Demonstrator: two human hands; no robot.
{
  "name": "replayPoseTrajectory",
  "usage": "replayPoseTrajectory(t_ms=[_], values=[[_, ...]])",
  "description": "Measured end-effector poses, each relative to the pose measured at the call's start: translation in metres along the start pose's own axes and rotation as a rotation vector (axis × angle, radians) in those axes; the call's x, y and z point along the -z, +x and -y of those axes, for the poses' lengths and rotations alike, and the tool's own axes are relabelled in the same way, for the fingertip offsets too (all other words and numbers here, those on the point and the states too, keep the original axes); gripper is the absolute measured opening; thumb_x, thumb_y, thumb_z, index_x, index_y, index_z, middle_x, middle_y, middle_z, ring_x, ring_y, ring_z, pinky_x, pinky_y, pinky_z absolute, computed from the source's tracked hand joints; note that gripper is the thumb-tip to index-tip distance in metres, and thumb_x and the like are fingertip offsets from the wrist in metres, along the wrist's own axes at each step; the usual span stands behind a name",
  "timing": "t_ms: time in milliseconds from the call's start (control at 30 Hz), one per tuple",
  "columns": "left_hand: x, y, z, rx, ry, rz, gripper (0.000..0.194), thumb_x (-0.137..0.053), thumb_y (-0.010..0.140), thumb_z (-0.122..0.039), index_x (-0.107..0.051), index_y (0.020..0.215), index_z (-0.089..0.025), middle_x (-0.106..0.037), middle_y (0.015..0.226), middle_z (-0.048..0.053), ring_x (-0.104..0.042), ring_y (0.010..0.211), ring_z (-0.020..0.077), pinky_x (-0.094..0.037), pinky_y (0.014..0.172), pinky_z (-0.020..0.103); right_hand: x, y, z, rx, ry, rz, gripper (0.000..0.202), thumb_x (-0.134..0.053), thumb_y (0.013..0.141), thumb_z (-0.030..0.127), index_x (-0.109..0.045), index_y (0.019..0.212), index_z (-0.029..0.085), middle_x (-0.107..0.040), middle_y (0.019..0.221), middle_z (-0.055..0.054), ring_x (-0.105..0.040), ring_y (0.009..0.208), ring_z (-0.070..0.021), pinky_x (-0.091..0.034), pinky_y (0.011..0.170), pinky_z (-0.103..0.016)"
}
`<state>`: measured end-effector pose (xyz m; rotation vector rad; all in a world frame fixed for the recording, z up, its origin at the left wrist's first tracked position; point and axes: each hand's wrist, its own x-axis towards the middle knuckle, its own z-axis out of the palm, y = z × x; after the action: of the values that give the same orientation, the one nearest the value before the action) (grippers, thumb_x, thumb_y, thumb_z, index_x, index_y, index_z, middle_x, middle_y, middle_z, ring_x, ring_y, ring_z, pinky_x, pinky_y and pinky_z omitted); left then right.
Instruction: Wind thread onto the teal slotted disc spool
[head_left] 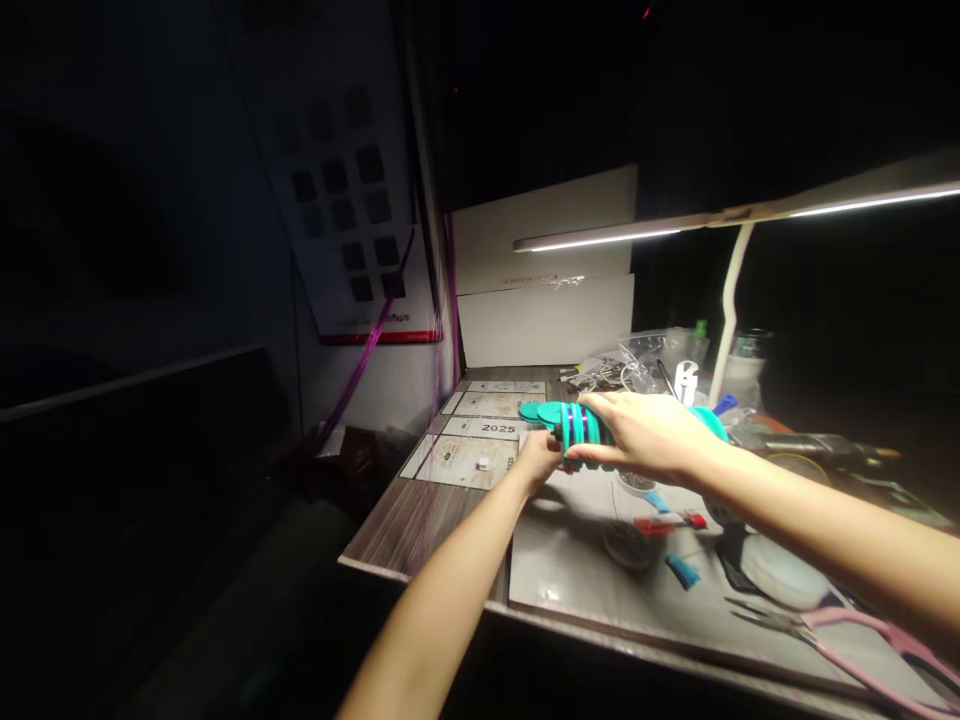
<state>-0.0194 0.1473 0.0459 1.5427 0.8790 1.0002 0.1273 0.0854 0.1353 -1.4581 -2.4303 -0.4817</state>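
Both hands meet over the back part of the white board (559, 570). My right hand (637, 430) is wrapped over a row of teal discs (581, 436) with dark and purple parts between them. At the left end of this row, my left hand (541, 455) is closed around a small dark end piece, its fingers partly hidden. Flat teal round pieces (534, 411) show just behind the hands. Another teal round piece (709, 424) appears beyond my right wrist.
Pink-handled pliers (806, 625), a white round lid (784, 572), a blue tassel (682, 571) and a red-tipped item (694, 521) lie on the right. A lamp (727, 300) stands behind, near plastic bags (652, 350). Purple ribbon (360, 370) hangs left.
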Motion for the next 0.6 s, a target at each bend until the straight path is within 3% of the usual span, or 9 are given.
replayPoseTrajectory(t_ms=[67, 167, 233, 333, 433, 600], values=[[0.007, 0.020, -0.018, -0.074, 0.162, 0.024, 0.022, -0.051, 0.077, -0.024, -0.050, 0.059, -0.011, -0.046, 0.050, -0.007, -0.044, 0.045, 0.0052, -0.039, 0.047, 0.020, 0.001, -0.001, 0.001, -0.013, 0.008, -0.008, 0.061, -0.025, 0.071, 0.072, -0.043, 0.093, 0.018, -0.057, 0.080, -0.008, -0.055, 0.073, -0.0233, -0.039, 0.056, -0.029], [0.014, 0.043, -0.065, -0.192, 0.413, 0.072, 0.021, -0.046, 0.078, -0.019, -0.054, 0.061, -0.010, -0.047, 0.053, -0.006, -0.049, 0.052, 0.0065, -0.039, 0.054, 0.022, 0.003, -0.001, 0.002, -0.026, 0.013, -0.010, 0.058, -0.027, 0.071, 0.070, -0.040, 0.089, 0.017, -0.057, 0.078, -0.007, -0.055, 0.069, -0.0224, -0.038, 0.053, -0.028], [0.011, 0.049, -0.101, -0.265, 0.583, 0.107, 0.006, -0.059, 0.064, -0.011, -0.056, 0.059, -0.011, -0.050, 0.052, -0.005, -0.048, 0.052, 0.0082, -0.039, 0.057, 0.025, 0.004, -0.001, 0.003, -0.031, 0.015, -0.004, 0.055, -0.029, 0.072, 0.069, -0.039, 0.088, 0.017, -0.056, 0.075, -0.007, -0.055, 0.067, -0.0225, -0.038, 0.052, -0.028], [-0.001, 0.038, -0.142, -0.365, 0.809, 0.113, 0.017, -0.061, 0.048, 0.000, -0.053, 0.044, -0.014, -0.046, 0.045, -0.005, -0.044, 0.052, 0.0113, -0.037, 0.062, 0.030, 0.005, -0.001, 0.003, -0.048, 0.029, 0.005, 0.051, -0.032, 0.073, 0.066, -0.039, 0.083, 0.017, -0.056, 0.072, -0.007, -0.055, 0.067, -0.0228, -0.037, 0.053, -0.028], [-0.012, 0.008, -0.153, -0.439, 0.954, 0.060, 0.021, -0.057, 0.050, 0.001, -0.049, 0.040, -0.016, -0.041, 0.044, -0.004, -0.042, 0.052, 0.0132, -0.036, 0.063, 0.032, 0.006, -0.002, 0.002, -0.045, 0.062, 0.011, 0.047, -0.033, 0.075, 0.062, -0.040, 0.085, 0.017, -0.056, 0.077, -0.007, -0.055, 0.072, -0.0227, -0.038, 0.057, -0.028], [-0.011, -0.046, -0.130, -0.540, 1.019, -0.097, 0.015, -0.052, 0.063, -0.005, -0.054, 0.054, -0.017, -0.054, 0.066, 0.003, -0.047, 0.070, 0.0185, -0.038, 0.068, 0.033, 0.007, -0.003, 0.000, -0.024, 0.095, 0.022, 0.040, -0.032, 0.077, 0.057, -0.040, 0.080, 0.017, -0.056, 0.078, -0.007, -0.055, 0.072, -0.0220, -0.036, 0.057, -0.027]])
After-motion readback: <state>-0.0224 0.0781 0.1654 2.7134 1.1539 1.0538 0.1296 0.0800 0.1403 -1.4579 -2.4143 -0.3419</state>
